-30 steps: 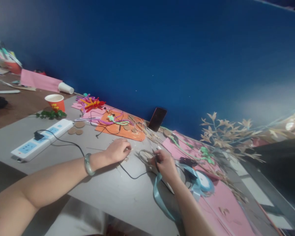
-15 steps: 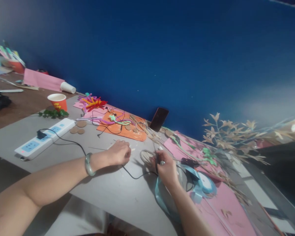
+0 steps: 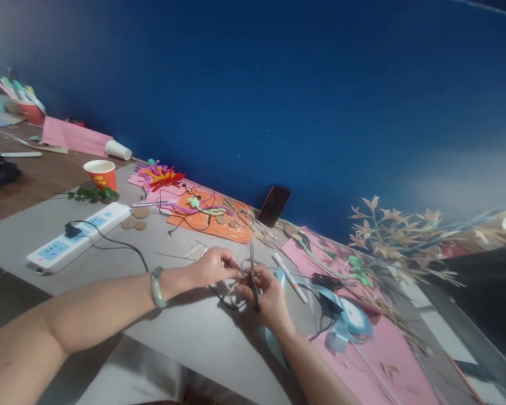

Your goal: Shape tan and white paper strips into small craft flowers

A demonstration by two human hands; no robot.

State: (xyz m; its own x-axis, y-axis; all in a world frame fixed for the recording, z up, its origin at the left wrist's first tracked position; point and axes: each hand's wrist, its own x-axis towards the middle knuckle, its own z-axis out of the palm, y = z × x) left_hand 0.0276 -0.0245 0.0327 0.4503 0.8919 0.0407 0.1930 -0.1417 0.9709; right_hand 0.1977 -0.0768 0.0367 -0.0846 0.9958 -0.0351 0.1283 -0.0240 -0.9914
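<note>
My left hand (image 3: 213, 265), with a green bangle (image 3: 158, 287) on the wrist, is pinched shut on something small that I cannot make out. Its fingertips meet my right hand (image 3: 266, 292) over the grey table (image 3: 185, 326). My right hand is closed on a pair of scissors (image 3: 252, 264), whose blades point up and away from me. A black cable (image 3: 223, 301) runs under both hands. A white pen (image 3: 290, 270) lies just right of my right hand, and a few thin wooden sticks (image 3: 194, 250) lie beyond my left hand.
A white power strip (image 3: 78, 236) with a plugged cable lies at the left, near a red paper cup (image 3: 101, 173) and green leaves. Orange paper (image 3: 206, 222), pipe cleaners (image 3: 160, 177) and a phone (image 3: 272, 205) line the blue wall. A light-blue ribbon spool (image 3: 352, 318), pink paper (image 3: 371, 360) and dried branches (image 3: 396, 230) are at the right.
My left hand lifted off the table and moved right. My right hand moved left with the scissors, blades now upright, so the hands meet. The white pen now shows.
</note>
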